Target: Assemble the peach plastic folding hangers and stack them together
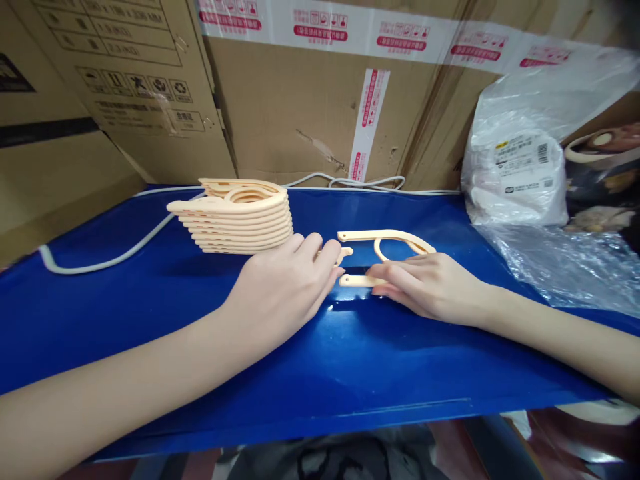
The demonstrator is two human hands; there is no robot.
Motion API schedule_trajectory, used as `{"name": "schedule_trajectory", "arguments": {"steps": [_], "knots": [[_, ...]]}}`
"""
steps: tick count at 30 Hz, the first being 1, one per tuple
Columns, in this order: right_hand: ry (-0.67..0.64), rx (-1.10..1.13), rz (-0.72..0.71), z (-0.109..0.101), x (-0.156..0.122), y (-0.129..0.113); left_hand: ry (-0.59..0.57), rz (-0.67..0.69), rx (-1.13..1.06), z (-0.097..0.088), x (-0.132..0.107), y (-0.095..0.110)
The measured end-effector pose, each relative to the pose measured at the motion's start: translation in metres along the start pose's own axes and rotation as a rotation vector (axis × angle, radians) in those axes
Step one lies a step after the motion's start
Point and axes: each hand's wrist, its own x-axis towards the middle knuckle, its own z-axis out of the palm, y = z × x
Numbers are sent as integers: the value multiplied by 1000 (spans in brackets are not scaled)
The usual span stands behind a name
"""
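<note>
My left hand (290, 277) is closed around a small cream plastic piece, which looks like a hanger part (344, 255); only its knobbed tip shows past the fingers. Facing it, my right hand (425, 287) pinches a cream plastic hanger arm (387, 235) with a curved outer end and an inner loop. Two straight ends, each with a small hole, point left toward my left hand, and a narrow gap separates them from the piece there. Just behind my left hand stands a neat stack of matching cream hanger parts (235, 223).
A blue-covered table (320, 373) lies under everything. Cardboard boxes (300, 100) wall off the back and left. White cable (115, 260) runs along the left and rear. Clear plastic bags (520, 167) sit at the right, beside another person's hand (607, 139).
</note>
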Motion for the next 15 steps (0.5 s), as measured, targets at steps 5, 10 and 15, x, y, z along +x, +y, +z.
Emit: {"name": "schedule_trajectory", "arguments": {"steps": [5, 10, 15], "knots": [[-7, 6, 34, -2, 1, -1, 16, 28, -17, 2, 1, -1], [-9, -35, 76, -4, 3, -3, 28, 64, -40, 1, 2, 1], [-7, -37, 72, -5, 3, -3, 17, 86, -98, 0, 2, 1]]}}
